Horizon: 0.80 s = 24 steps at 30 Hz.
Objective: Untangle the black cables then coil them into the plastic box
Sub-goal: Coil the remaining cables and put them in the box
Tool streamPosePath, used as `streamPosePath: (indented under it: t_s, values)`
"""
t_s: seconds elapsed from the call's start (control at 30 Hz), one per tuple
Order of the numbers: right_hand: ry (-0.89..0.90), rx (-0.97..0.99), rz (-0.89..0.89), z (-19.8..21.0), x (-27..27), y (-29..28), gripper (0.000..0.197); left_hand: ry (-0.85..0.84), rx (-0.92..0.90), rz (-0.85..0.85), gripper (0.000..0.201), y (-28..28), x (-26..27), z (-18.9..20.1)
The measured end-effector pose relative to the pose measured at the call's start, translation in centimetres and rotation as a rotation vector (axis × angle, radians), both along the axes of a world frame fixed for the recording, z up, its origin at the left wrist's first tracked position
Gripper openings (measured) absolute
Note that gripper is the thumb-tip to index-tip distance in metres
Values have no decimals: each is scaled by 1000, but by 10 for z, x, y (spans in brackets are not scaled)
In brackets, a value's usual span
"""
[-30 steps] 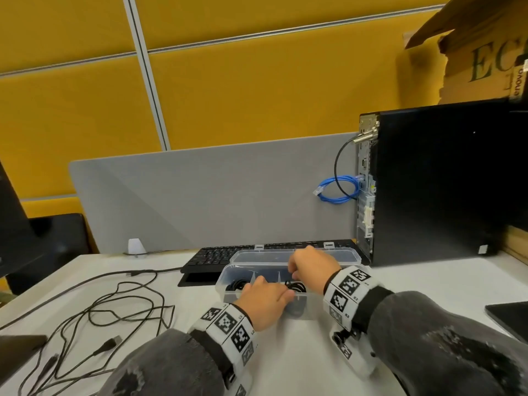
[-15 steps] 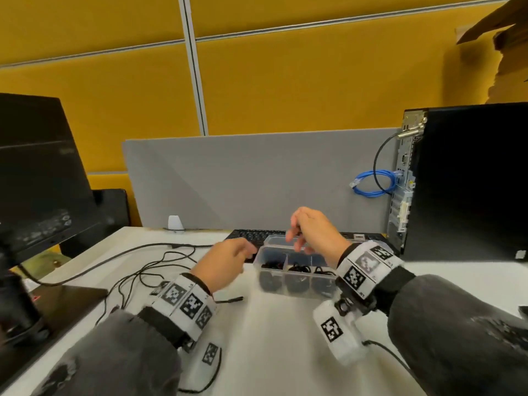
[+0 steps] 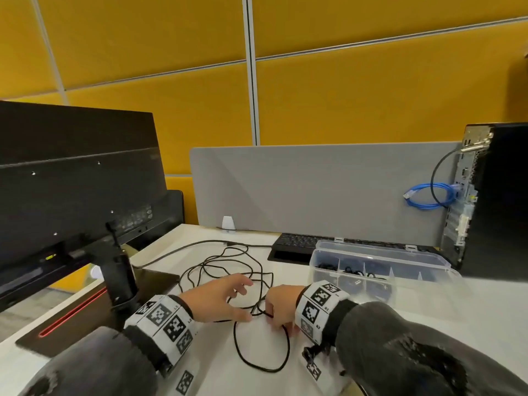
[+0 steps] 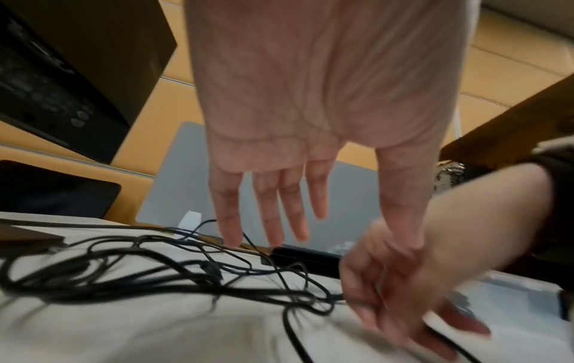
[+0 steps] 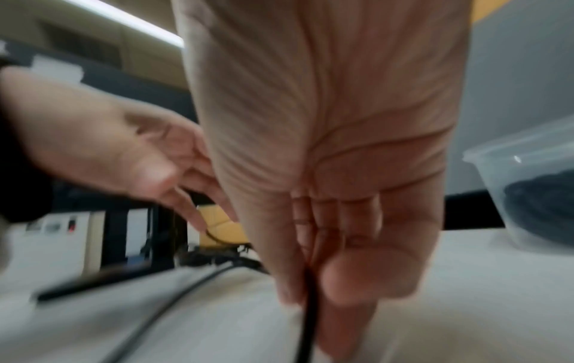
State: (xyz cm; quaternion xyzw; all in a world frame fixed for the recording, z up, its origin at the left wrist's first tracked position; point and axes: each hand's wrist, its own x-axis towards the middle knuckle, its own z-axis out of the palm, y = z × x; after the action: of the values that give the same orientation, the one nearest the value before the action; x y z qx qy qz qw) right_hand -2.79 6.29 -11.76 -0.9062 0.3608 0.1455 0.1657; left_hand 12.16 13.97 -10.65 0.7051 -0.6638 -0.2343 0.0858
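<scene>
A tangle of black cables lies on the white desk left of centre, one loop reaching toward me. My right hand pinches a strand of this cable between thumb and fingers, just above the desk. My left hand hovers over the tangle with fingers spread and straight, holding nothing. The clear plastic box stands to the right with its lid up, and black coils sit in its compartments.
A black monitor on its stand occupies the left. A keyboard lies behind the box against a grey divider. A black computer tower with a blue cable stands at the right.
Both hands left the plastic box and moved left and toward me to the cable tangle. My right hand took hold of a strand. The head view swung left.
</scene>
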Motion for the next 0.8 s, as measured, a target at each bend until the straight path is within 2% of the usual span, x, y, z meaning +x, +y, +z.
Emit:
streamPosePath:
  t_s: [0.1,0.13,0.2,0.27,0.3,0.37,0.4,0.43,0.47,0.57,0.63,0.7,0.8]
  values:
    - [-433,433,-156,17,-14,-6,4,160,-114,-70,109,-4,-14,-9]
    - [-621,582,-198,28,-24,-8,5,207,-182,-67,117,-9,-17,-12]
    - [-980,757,-242,50,-45,-7,9,302,-289,-62,123,-17,-28,-16]
    - [-1260,822,-268,72,-68,-6,10,414,-309,-86,111,-21,-40,-20]
    - [-1364,790,-274,82,-82,-7,10,475,-291,-122,90,-22,-47,-20]
    - [-1512,592,-298,98,-112,-9,11,531,-233,-165,26,-24,-59,-14]
    - [-1553,448,-332,105,-128,-11,12,535,-227,-139,25,-26,-61,-11]
    - [-1573,274,-380,110,-145,-13,14,514,-240,-101,40,-29,-63,-10]
    - [-1574,80,-437,114,-164,-18,16,465,-275,-64,46,-34,-62,-9]
    - [-1545,-505,-608,120,-226,-36,26,200,-348,-26,36,-45,-48,-10]
    - [-1395,-804,-670,121,-269,-46,28,94,-348,31,35,-48,-37,-13]
    - [-1049,-859,-799,115,-303,-56,29,63,-393,66,34,-53,-35,-13]
    - [-309,-847,-958,94,-319,-61,36,-11,-479,-7,35,-63,-53,-3]
